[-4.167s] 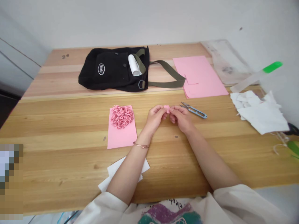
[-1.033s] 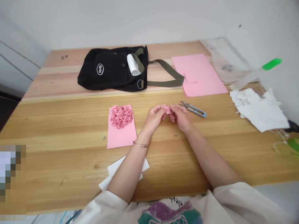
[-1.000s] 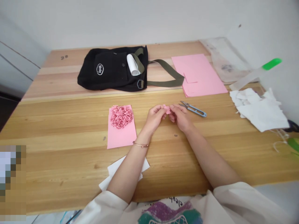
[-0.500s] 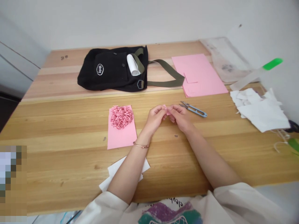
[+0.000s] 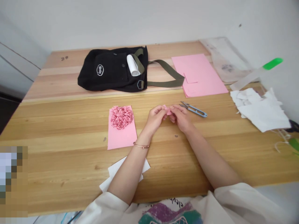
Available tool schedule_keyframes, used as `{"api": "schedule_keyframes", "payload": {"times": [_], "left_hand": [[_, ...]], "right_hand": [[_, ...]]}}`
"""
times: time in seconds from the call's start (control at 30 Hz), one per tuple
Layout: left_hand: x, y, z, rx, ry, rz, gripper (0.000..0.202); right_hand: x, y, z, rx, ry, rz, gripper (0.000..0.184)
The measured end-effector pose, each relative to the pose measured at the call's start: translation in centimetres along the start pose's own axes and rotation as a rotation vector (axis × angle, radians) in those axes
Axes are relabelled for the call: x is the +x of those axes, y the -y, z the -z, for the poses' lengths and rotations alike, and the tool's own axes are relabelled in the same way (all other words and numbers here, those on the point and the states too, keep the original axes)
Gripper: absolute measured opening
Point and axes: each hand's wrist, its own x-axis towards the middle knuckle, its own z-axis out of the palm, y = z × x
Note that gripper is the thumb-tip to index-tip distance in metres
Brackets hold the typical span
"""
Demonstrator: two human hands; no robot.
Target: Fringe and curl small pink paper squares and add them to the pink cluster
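A small piece of pink paper (image 5: 167, 109) is pinched between my two hands above the middle of the table. My left hand (image 5: 157, 114) has its thumb and fingers closed on the paper's left side. On the other side, my right hand (image 5: 179, 115) grips it the same way. Just beyond the right hand lie blue-handled thread snips (image 5: 196, 110), their blades towards my fingers. To the left, a cluster of curled pink paper pieces (image 5: 121, 117) rests on a pink paper sheet (image 5: 121, 139). My fingers partly cover the held paper.
A black bag (image 5: 107, 70) with a white roll (image 5: 133, 66) on it lies at the back. Pink sheets (image 5: 203, 73) are stacked right of its strap. Crumpled white paper (image 5: 263, 112) sits at the right; white scraps (image 5: 119, 166) lie under my left forearm.
My right hand's fingers have shifted slightly to the right, and a little more of the pink paper shows between my hands. Everything else stays in place.
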Motion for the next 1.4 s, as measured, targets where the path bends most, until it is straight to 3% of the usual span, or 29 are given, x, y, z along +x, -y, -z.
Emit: {"api": "schedule_keyframes", "payload": {"times": [1.4], "left_hand": [[0.06,0.02,-0.04,-0.009,-0.021,0.013,0.015]], "right_hand": [[-0.11,0.53,-0.44,-0.067,-0.047,-0.009,0.033]]}}
